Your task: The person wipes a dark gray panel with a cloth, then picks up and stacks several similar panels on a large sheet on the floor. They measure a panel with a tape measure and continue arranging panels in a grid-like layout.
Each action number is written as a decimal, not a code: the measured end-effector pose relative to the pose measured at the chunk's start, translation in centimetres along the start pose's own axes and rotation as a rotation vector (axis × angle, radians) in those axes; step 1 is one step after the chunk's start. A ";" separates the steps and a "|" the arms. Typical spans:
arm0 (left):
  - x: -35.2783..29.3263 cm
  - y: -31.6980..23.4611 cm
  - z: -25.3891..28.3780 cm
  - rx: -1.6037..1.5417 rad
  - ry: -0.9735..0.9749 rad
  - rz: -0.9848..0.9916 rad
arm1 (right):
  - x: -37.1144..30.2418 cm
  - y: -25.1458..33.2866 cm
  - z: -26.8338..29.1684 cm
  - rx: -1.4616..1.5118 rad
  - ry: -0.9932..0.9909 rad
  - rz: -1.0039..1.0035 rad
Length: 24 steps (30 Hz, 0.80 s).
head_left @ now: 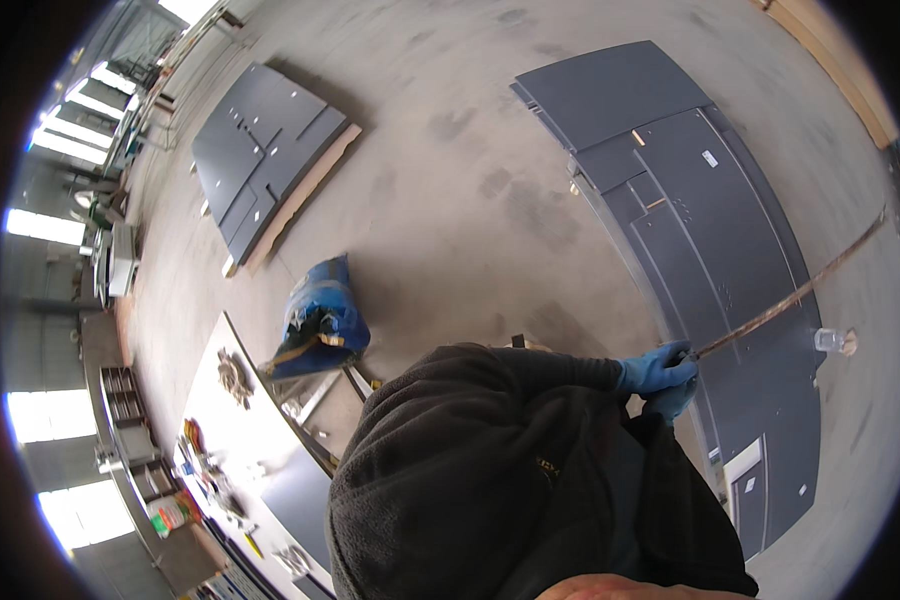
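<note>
Both my hands wear blue gloves and are closed around one end of a long, thin brown pole [790, 298]. My left hand [658, 368] is on it, with my right hand [672, 400] close beside and partly hidden. From my hands the pole slants up to the right, over a long dark grey panel [710, 230] with grooves, slots and small white labels. Its far end reaches a dark shape at the right rim; what it is there I cannot make out. My dark sleeve and jacket fill the lower middle.
A clear plastic container [828, 341] is at the panel's right edge. Further off lies a second group of grey panels [260, 150]. A blue bag [328, 305] stands near a white worktable [270, 440] carrying tools. Shelving [125, 400] lines the left wall; a wooden edge [840, 70] runs upper right.
</note>
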State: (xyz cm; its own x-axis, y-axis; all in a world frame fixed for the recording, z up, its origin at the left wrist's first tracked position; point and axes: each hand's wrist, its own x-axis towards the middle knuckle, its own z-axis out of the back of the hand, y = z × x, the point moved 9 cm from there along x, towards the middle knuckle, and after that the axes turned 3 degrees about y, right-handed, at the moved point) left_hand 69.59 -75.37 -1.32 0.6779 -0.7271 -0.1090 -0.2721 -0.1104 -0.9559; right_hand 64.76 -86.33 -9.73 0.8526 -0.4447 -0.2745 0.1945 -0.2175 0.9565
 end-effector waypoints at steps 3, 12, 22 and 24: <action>0.3 2.0 0.4 0.024 -0.147 0.085 | 1.5 1.3 1.3 -0.315 0.056 -0.073; 5.4 0.9 5.7 -0.043 0.024 0.274 | 8.2 4.7 -3.1 -0.351 0.203 0.007; 8.2 -1.0 11.0 -0.082 0.085 0.433 | 13.0 5.9 -5.4 -0.438 0.101 -0.163; 8.2 -1.1 11.9 -0.131 0.112 0.450 | 13.6 6.3 -6.6 -0.428 0.129 -0.188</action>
State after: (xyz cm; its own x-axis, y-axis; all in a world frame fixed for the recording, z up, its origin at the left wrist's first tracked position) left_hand 83.59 -73.16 -4.40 0.3973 -0.7901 -0.4669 -0.6103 0.1525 -0.7774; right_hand 80.73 -88.02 -6.80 0.8316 -0.3148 -0.4576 0.5097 0.1053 0.8539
